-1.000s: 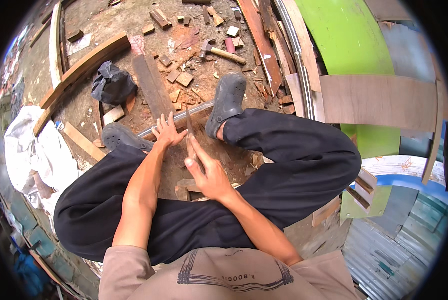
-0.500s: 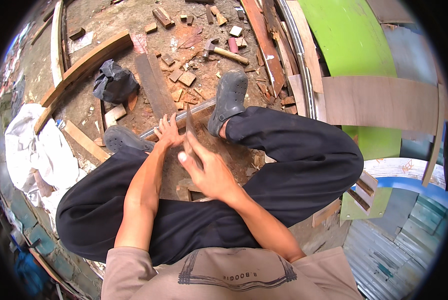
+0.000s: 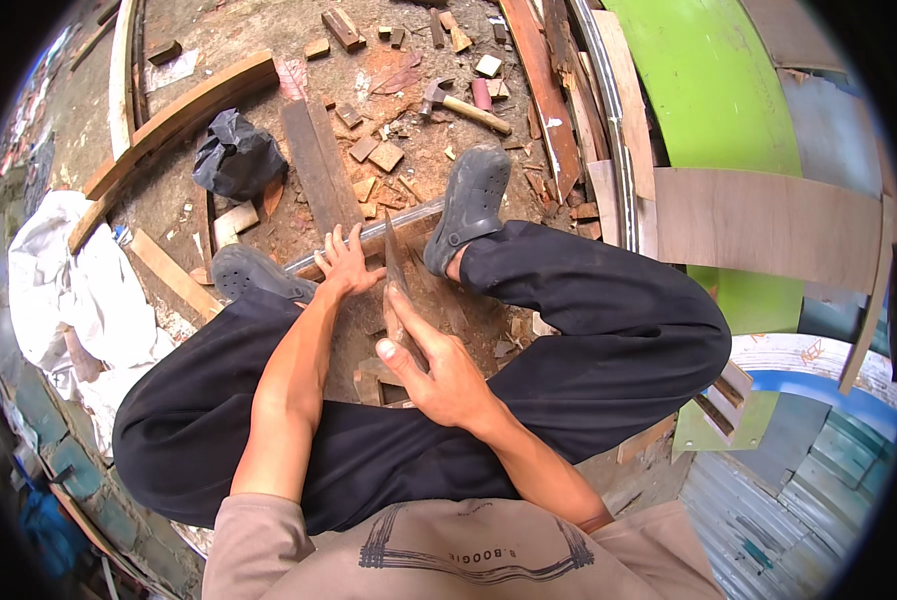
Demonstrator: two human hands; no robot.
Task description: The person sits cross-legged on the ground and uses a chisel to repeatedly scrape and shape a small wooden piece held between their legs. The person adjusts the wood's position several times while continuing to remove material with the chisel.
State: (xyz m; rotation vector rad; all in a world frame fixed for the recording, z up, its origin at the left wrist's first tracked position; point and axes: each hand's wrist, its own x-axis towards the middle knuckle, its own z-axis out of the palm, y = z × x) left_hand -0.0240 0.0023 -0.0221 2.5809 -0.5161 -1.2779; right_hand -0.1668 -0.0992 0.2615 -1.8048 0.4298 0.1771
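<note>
My right hand (image 3: pixel 446 382) is wrapped round the handle of a handsaw (image 3: pixel 393 262), its thumb lying along the near side. The thin dark blade, seen almost edge-on, points away from me. Its tip reaches a wooden strip with a silvery edge (image 3: pixel 414 212), which lies across the ground between my feet. Spread fingers of my left hand (image 3: pixel 344 268) press on that strip, just left of the blade. A dark brown plank (image 3: pixel 320 165) runs away from me beyond the strip. Where the blade meets the wood is hard to make out.
A claw hammer (image 3: pixel 468 108) lies beyond my right foot among several wood offcuts. At left are a black plastic bag (image 3: pixel 236 155), a curved wooden beam (image 3: pixel 183 118) and white cloth (image 3: pixel 43 290). Boards and a green panel (image 3: pixel 738 90) line the right side.
My right hand and the saw have shifted slightly right and nearer to me. The left hand's fingers have spread wider, its thumb now stretched toward the blade. The whole view has shifted a little.
</note>
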